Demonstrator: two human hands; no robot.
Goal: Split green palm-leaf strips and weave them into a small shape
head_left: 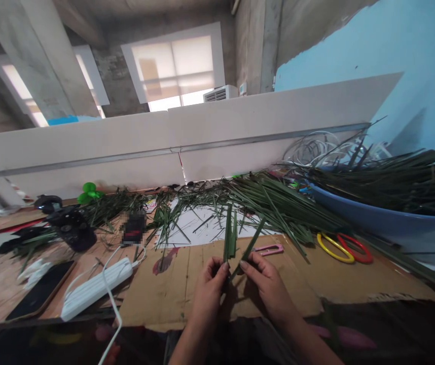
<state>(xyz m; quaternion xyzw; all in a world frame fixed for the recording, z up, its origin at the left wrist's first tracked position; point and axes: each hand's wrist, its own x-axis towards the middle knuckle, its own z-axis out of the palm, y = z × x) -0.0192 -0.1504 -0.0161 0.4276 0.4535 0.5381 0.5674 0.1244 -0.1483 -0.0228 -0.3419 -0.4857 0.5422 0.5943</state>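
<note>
My left hand (209,288) pinches the lower ends of a few upright green leaf strips (229,234) over a brown cardboard sheet (339,284). My right hand (266,286) pinches another green strip (251,246) that leans up and to the right from the same spot. The two hands touch at the fingertips, just in front of me. A pink box cutter (269,249) lies on the cardboard right behind my right hand.
A heap of green leaf strips (274,200) covers the table's back, and more fill a blue basin (385,215) at right. Yellow and red scissors (343,248) lie on the cardboard. At left are a white power strip (96,286), a phone (40,294) and black tools (71,228).
</note>
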